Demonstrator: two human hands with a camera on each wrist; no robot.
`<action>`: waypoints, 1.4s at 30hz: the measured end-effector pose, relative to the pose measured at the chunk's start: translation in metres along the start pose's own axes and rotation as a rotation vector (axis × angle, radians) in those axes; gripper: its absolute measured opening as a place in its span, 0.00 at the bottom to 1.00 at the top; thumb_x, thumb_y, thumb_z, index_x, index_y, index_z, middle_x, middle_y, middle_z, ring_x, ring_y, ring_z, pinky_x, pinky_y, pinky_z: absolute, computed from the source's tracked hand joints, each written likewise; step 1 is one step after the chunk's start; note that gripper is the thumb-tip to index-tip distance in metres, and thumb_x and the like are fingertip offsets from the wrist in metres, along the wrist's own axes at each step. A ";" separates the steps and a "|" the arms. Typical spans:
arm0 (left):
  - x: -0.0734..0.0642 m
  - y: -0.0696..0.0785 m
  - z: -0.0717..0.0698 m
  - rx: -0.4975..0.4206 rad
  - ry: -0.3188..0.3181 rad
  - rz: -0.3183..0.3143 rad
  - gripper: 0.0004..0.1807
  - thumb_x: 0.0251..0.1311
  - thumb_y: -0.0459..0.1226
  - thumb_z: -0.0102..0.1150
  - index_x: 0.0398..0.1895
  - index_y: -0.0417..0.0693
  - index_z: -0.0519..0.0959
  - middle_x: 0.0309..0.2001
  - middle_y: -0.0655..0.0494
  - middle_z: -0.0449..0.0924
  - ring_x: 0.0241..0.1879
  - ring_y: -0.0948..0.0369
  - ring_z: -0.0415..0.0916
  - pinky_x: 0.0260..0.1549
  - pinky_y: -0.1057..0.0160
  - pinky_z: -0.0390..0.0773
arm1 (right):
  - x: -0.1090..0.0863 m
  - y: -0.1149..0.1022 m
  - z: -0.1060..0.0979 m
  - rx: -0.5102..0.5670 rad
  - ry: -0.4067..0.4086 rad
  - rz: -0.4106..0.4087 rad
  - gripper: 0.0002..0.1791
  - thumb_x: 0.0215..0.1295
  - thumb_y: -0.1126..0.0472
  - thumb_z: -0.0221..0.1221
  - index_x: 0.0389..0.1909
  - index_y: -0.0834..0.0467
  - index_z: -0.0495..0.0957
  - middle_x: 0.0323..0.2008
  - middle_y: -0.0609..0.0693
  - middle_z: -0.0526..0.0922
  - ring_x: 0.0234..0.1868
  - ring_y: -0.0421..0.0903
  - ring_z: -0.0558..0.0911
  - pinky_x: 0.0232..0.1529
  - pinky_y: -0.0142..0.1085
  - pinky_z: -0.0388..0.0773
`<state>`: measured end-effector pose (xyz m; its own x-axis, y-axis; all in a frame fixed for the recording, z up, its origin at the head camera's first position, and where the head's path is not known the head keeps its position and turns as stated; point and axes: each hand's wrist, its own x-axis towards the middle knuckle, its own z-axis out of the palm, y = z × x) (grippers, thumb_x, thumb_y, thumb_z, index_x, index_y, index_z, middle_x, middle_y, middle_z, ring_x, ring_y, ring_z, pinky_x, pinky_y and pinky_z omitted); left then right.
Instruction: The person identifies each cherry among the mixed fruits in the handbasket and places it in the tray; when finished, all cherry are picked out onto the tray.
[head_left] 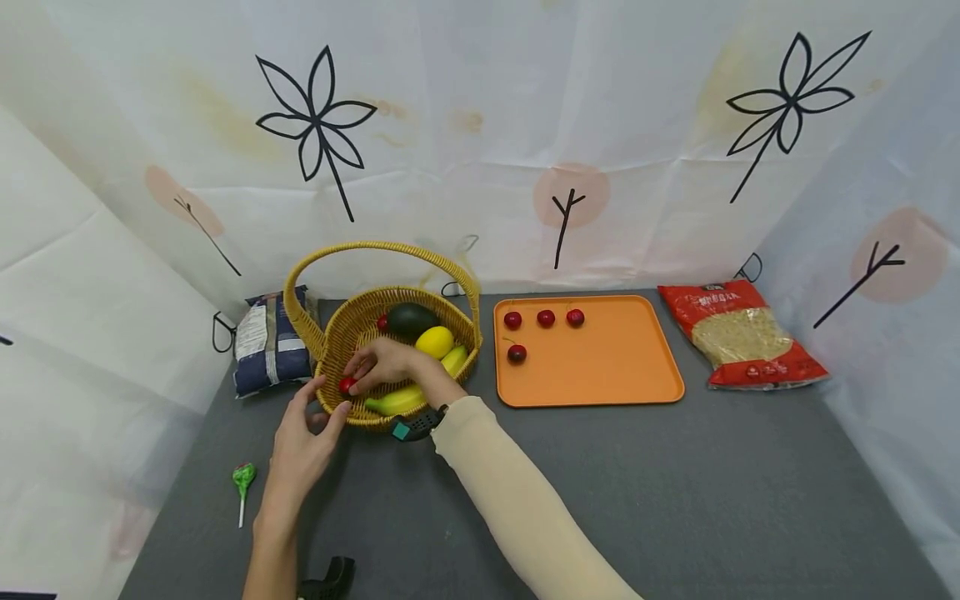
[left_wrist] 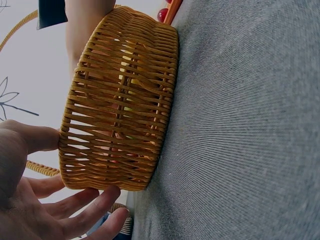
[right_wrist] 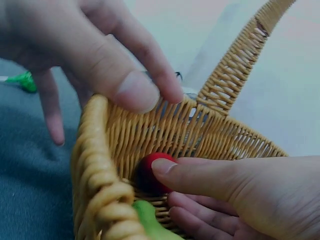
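Note:
Inside the yellow wicker basket (head_left: pixel 362 417), my right hand (head_left: pixel 386 363) pinches a red cherry (right_wrist: pixel 155 173) with the thumb on top, near the basket's left wall. My left hand (head_left: pixel 303 440) touches the rim and outer side of the basket at the left, its fingers loosely spread, as the left wrist view shows. Also in the basket lie a dark green avocado (head_left: pixel 411 320), a yellow lemon (head_left: pixel 435 342), a banana (head_left: pixel 397 402) at the front and a second banana (head_left: pixel 455 359) at the right. Another red fruit (head_left: pixel 382 323) shows beside the avocado, partly hidden.
Right of the basket is an orange tray (head_left: pixel 600 367) with several cherries (head_left: pixel 546 318). A red bag (head_left: pixel 742 335) lies at the far right. Behind the basket's left side stands a dark blue package (head_left: pixel 272 346). A green lollipop (head_left: pixel 243 477) lies left of my left arm.

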<state>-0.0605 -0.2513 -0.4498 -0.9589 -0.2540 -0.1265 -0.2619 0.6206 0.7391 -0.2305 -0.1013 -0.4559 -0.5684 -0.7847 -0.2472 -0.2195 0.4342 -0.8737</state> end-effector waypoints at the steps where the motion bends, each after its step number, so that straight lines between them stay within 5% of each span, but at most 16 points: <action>1: 0.000 0.000 0.000 0.000 -0.002 -0.001 0.43 0.80 0.55 0.57 0.88 0.50 0.55 0.83 0.37 0.60 0.70 0.37 0.78 0.62 0.37 0.82 | 0.000 0.000 0.000 0.001 0.000 -0.002 0.19 0.71 0.60 0.72 0.60 0.59 0.86 0.55 0.55 0.91 0.50 0.41 0.87 0.50 0.26 0.83; 27: -0.001 0.001 0.000 0.001 0.007 0.015 0.42 0.80 0.54 0.57 0.87 0.49 0.56 0.83 0.36 0.61 0.69 0.37 0.79 0.60 0.38 0.84 | 0.000 -0.002 0.006 -0.058 -0.088 -0.037 0.18 0.64 0.63 0.77 0.54 0.59 0.88 0.45 0.50 0.90 0.42 0.39 0.85 0.47 0.24 0.81; 42: -0.002 0.003 0.001 0.012 0.004 -0.015 0.42 0.80 0.54 0.57 0.88 0.51 0.55 0.84 0.36 0.60 0.70 0.37 0.78 0.61 0.37 0.83 | -0.026 -0.006 -0.017 -0.075 -0.005 -0.141 0.17 0.68 0.57 0.75 0.54 0.56 0.89 0.46 0.49 0.92 0.44 0.39 0.86 0.47 0.26 0.82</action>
<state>-0.0592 -0.2485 -0.4478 -0.9544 -0.2665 -0.1347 -0.2775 0.6252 0.7294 -0.2284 -0.0762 -0.4368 -0.5238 -0.8424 -0.1266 -0.3557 0.3513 -0.8661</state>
